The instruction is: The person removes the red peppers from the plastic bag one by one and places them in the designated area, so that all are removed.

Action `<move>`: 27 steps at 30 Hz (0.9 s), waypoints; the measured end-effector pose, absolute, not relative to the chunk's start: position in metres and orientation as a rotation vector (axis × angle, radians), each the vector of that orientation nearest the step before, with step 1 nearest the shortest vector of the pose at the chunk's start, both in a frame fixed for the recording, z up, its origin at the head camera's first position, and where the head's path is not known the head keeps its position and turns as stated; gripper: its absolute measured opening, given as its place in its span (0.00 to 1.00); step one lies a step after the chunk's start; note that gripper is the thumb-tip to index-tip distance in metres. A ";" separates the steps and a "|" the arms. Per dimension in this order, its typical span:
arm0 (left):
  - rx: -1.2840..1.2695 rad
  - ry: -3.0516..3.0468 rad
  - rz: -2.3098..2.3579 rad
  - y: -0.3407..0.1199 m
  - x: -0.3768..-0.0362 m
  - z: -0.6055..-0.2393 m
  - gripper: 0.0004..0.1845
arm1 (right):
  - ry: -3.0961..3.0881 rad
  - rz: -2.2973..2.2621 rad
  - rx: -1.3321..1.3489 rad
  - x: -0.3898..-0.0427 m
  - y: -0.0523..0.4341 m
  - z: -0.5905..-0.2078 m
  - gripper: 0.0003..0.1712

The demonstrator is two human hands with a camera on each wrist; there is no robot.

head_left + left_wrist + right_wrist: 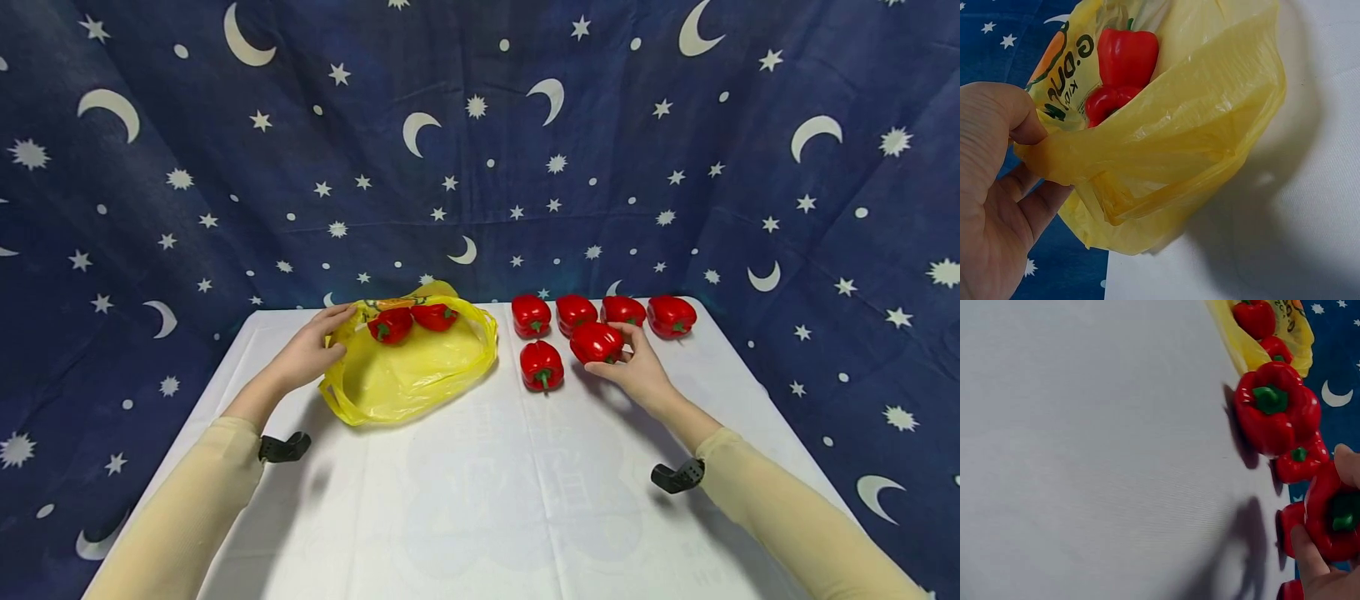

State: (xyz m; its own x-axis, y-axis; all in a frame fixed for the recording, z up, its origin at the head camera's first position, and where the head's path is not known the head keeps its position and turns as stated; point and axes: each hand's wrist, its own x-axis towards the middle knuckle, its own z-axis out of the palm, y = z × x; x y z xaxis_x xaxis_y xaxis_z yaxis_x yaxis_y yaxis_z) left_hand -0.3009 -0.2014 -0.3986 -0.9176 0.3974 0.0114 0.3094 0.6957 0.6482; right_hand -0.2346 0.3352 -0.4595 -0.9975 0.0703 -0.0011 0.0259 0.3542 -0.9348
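My left hand [309,350] pinches the left rim of a yellow plastic bag [405,375], which lies with its mouth spread wide. Inside the bag, towards its back, are two red bell peppers, one [391,326] beside the other [434,317]. In the left wrist view, thumb and fingers grip the thin edge of the bag [1197,119]. My right hand [637,371] holds a red bell pepper [596,342] between thumb and fingers, its green stem visible in the right wrist view [1342,522]. Just left of it, another bell pepper [542,366] sits on the table.
Along the table's back edge stands a row of several red bell peppers, from the leftmost [531,316] to the rightmost [671,317]. A white cloth [525,517] covers the table. Behind hangs a dark blue curtain [480,192] with moons and stars.
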 end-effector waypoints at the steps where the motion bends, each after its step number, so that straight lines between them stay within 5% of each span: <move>1: 0.577 2.771 1.024 -0.201 -0.301 -0.398 0.38 | -2.544 1.769 -0.096 -0.234 0.335 -0.462 0.57; 27: 0.572 2.750 1.052 -0.203 -0.299 -0.400 0.38 | -2.565 1.673 -0.312 -0.231 0.320 -0.485 0.57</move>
State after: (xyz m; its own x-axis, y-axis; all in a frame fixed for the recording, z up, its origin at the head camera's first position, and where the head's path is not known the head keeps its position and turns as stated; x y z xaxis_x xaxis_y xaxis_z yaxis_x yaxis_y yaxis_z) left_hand -0.2986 -0.2027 -0.3995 -0.9175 0.3976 0.0032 0.2984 0.6830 0.6666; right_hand -0.2307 0.3204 -0.4852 -0.9775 0.2028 -0.0574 0.1343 0.3891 -0.9113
